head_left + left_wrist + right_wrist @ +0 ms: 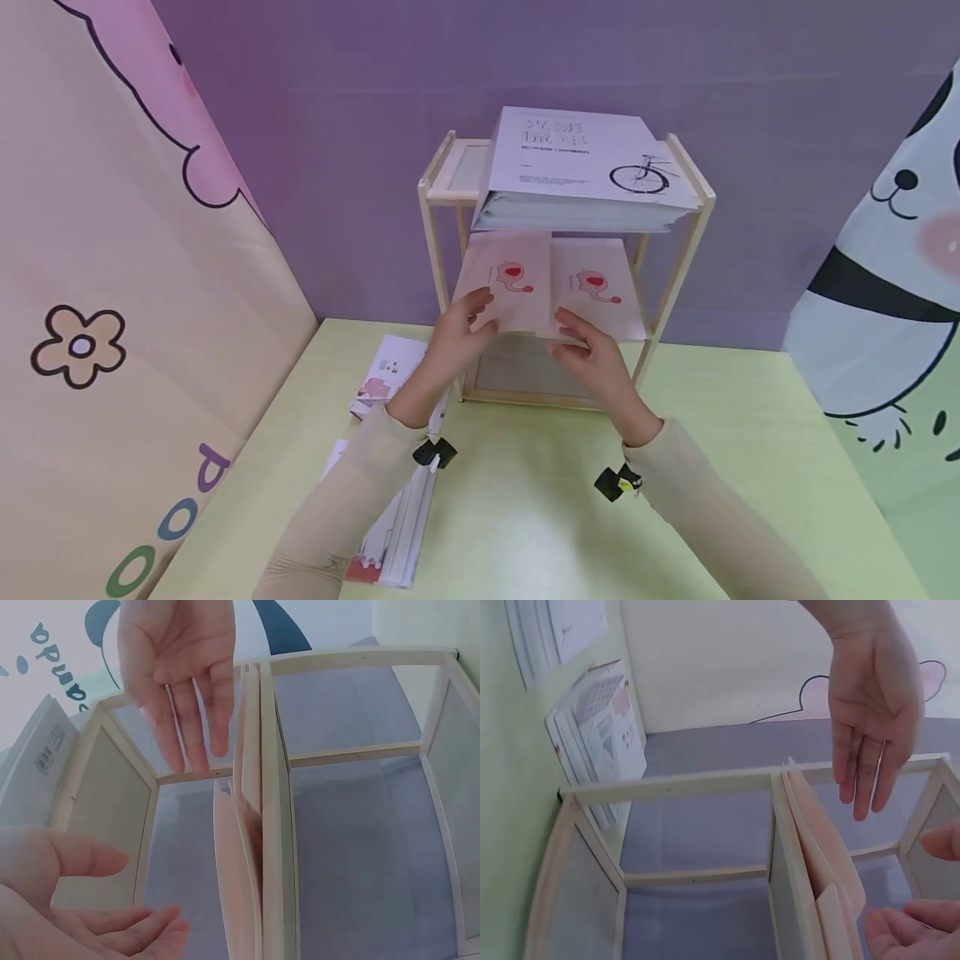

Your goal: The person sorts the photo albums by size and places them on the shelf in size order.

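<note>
Booklets [508, 254], pink with elephant prints, lie side by side midway up a wooden rack [678, 277], below a bicycle-cover book [577, 167]; from afar I see left hand [467, 327] and right hand [602, 360] apart, relaxed, gripping nothing, near them.

Right pink booklet [596, 262] partly covered, sleeves [322, 504] cropped

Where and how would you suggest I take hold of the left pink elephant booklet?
I'd probably pinch the left pink booklet by its front edge, coming from the front: it lies roughly flat, the rack is open at that edge, and the thick bicycle book sits above.
</note>
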`<control>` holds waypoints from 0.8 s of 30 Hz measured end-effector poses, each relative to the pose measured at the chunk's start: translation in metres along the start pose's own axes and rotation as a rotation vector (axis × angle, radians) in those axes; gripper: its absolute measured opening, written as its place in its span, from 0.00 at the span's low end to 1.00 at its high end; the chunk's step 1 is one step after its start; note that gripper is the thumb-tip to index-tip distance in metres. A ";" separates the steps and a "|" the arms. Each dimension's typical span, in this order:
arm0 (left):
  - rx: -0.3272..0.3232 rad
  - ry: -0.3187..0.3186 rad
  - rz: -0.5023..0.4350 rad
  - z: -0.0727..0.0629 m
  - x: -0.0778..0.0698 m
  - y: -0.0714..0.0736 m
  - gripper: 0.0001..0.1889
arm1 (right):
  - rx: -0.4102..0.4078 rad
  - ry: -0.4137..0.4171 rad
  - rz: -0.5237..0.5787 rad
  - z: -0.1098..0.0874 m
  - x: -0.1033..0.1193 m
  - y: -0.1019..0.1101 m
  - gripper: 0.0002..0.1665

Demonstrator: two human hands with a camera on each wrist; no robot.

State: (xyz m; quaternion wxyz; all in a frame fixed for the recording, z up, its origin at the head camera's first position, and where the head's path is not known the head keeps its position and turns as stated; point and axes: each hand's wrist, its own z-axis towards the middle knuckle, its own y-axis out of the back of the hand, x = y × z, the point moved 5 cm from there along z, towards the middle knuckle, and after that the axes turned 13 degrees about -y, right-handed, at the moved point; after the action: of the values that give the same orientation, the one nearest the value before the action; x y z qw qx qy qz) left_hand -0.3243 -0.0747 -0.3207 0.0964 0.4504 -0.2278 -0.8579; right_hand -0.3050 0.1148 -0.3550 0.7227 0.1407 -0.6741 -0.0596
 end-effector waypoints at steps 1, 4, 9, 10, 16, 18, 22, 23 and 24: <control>-0.007 0.000 -0.005 -0.004 0.000 0.001 0.26 | -0.004 -0.003 0.006 -0.003 -0.003 -0.001 0.32; -0.024 0.007 -0.013 -0.014 0.002 0.003 0.26 | -0.008 -0.017 0.025 -0.011 -0.012 -0.004 0.31; -0.054 0.006 -0.006 -0.029 0.006 0.008 0.25 | 0.003 -0.064 0.028 -0.022 -0.030 -0.015 0.31; -0.063 0.006 -0.005 -0.032 0.007 0.008 0.25 | 0.002 -0.068 0.027 -0.023 -0.033 -0.016 0.31; -0.126 0.025 -0.041 -0.050 0.012 0.013 0.24 | 0.018 -0.103 0.055 -0.029 -0.052 -0.028 0.30; -0.140 0.042 -0.064 -0.056 0.016 0.014 0.24 | 0.023 -0.131 0.075 -0.032 -0.059 -0.032 0.30; -0.171 0.068 -0.101 -0.067 0.025 0.017 0.24 | 0.026 -0.175 0.111 -0.036 -0.073 -0.043 0.29; -0.179 0.075 -0.103 -0.070 0.027 0.018 0.24 | 0.027 -0.176 0.121 -0.037 -0.075 -0.046 0.29; -0.187 0.078 -0.104 -0.072 0.029 0.019 0.23 | 0.027 -0.180 0.128 -0.038 -0.078 -0.049 0.28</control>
State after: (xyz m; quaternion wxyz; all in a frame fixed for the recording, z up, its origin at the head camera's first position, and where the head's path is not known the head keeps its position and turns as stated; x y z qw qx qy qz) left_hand -0.2828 -0.1242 -0.3678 0.1022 0.4839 -0.1191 -0.8610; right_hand -0.2691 0.0941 -0.4454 0.6594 0.1011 -0.7447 -0.0164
